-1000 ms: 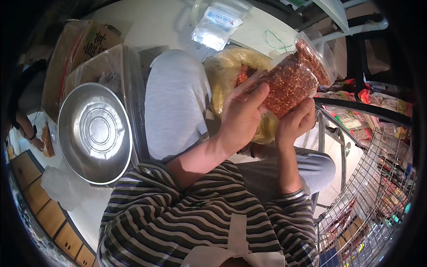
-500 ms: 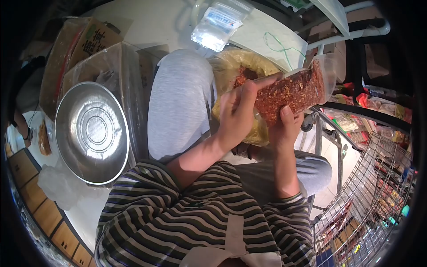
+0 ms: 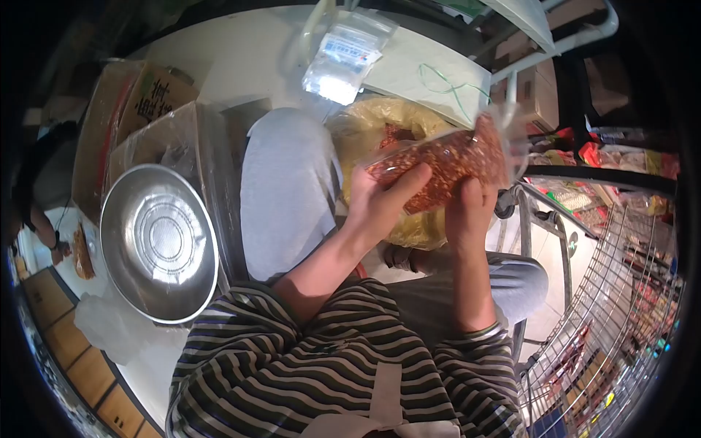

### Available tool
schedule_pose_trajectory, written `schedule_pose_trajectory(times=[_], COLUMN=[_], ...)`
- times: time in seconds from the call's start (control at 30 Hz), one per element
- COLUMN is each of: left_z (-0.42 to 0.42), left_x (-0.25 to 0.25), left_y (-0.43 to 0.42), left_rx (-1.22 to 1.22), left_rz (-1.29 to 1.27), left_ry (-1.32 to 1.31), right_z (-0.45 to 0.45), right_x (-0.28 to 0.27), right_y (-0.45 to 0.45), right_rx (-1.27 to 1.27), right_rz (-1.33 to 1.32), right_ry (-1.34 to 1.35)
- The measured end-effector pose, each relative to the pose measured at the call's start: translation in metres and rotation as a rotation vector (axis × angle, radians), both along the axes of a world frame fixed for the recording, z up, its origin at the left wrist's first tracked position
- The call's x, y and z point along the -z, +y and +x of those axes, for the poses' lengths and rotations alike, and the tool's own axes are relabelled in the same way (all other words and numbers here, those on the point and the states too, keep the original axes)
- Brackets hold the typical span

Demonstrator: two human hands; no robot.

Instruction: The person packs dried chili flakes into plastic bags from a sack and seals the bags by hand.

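A clear plastic bag of red chili flakes [image 3: 453,164] is held up before me, lying tilted between both hands. My left hand [image 3: 376,201] grips its left end, the thumb lying across the front. Closed on the bag's lower right side is my right hand [image 3: 471,212], with its thumb pointing up; its other fingers are mostly hidden behind. Just beyond, a large yellow plastic bag [image 3: 365,120] stands with its mouth wide, and more red flakes [image 3: 394,137] show inside it.
At left a shiny metal basin [image 3: 161,244] sits against cardboard boxes [image 3: 153,98]. Printed clear bags [image 3: 347,55] lie on a white surface ahead, near a green string [image 3: 453,89]. A wire basket [image 3: 584,328] stands at right. Another person's hand [image 3: 60,252] shows at far left.
The chili bag has tipped and swung slightly left and down, its filled part now spread toward my left hand. Both hands still hold it. The view has shifted slightly.
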State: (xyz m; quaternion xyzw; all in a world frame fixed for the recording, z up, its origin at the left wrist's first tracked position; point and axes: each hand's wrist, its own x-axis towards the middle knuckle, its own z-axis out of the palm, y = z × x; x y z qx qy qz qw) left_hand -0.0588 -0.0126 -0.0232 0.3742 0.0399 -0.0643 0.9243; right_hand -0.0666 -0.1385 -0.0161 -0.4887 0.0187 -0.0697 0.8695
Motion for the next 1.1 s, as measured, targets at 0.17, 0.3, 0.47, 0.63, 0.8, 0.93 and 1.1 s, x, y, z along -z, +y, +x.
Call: schedule_pose_trajectory(times=[0.17, 0.3, 0.47, 0.63, 0.8, 0.93, 1.1], left_z=[-0.004, -0.003, 0.005, 0.015, 0.008, 0.005, 0.004], left_x=[-0.003, 0.002, 0.000, 0.010, 0.013, 0.015, 0.016], left_y=[-0.009, -0.010, -0.003, 0.014, 0.012, 0.004, 0.012], left_rx=[0.034, 0.036, 0.185, 0.150, 0.049, -0.072, -0.137], left_rz=[-0.023, -0.017, -0.300, 0.345, 0.683, 0.548, 0.705], left_ry=[-0.091, 0.013, 0.073, -0.174, -0.393, -0.343, -0.449], right_z=[0.000, -0.004, 0.000, -0.004, -0.008, -0.011, -0.013], right_x=[0.003, 0.011, -0.001, -0.029, -0.019, -0.016, -0.005], right_y=[-0.008, -0.017, -0.024, -0.038, -0.041, -0.033, -0.032], right_rx=[0.202, 0.120, 0.177, -0.166, -0.222, -0.174, -0.105], right_rz=[-0.294, -0.384, -0.291, -0.555, -0.569, -0.450, -0.459], right_ry=[-0.018, 0.046, 0.034, 0.098, 0.173, 0.121, 0.040])
